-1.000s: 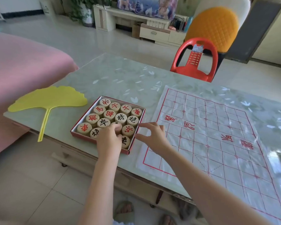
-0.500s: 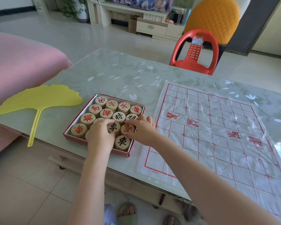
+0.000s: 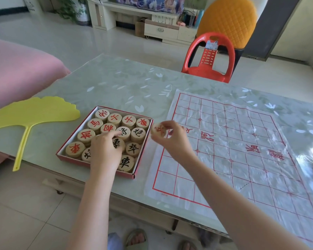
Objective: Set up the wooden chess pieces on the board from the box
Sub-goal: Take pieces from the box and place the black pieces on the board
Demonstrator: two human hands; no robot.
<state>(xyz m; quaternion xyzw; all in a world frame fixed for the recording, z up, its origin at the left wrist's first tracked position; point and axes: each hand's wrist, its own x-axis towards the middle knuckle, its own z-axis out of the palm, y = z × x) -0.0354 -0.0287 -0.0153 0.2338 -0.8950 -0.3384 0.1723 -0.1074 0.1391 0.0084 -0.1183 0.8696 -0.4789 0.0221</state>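
The red-marked piece (image 3: 158, 130) has left the box (image 3: 70, 160): half a second ago both hands were down among the wooden discs, and now the right hand (image 3: 172, 139) pinches this one between thumb and fingertips, lifted just past the box's 3 o'clock wall and above the 9 o'clock edge of the board (image 3: 242, 159). This looks like the first piece on its way out, since no piece stands on the printed grid and nearly the whole set is left to place. The left hand (image 3: 105, 150) has stayed in the box, fingers curled down onto the discs near the middle. Its fingertips hide what is under them, so I cannot tell whether it is gripping a piece or only steadying the rows. The remaining pieces (image 3: 114, 119) sit face up in tight rows, red and black characters mixed, possibly in two layers. The board is a thin, creased plastic sheet lying flat on the table (image 3: 116, 83) at 3 o'clock of the box, nearly touching it. It could well slide or ruck under a set-down. Nothing lies between the held piece and the grid. A yellow leaf-shaped fan (image 3: 34, 112) rests at 9 o'clock of the box, well apart, and a red plastic chair (image 3: 209, 64) stands past the table's far edge at about 1 o'clock.
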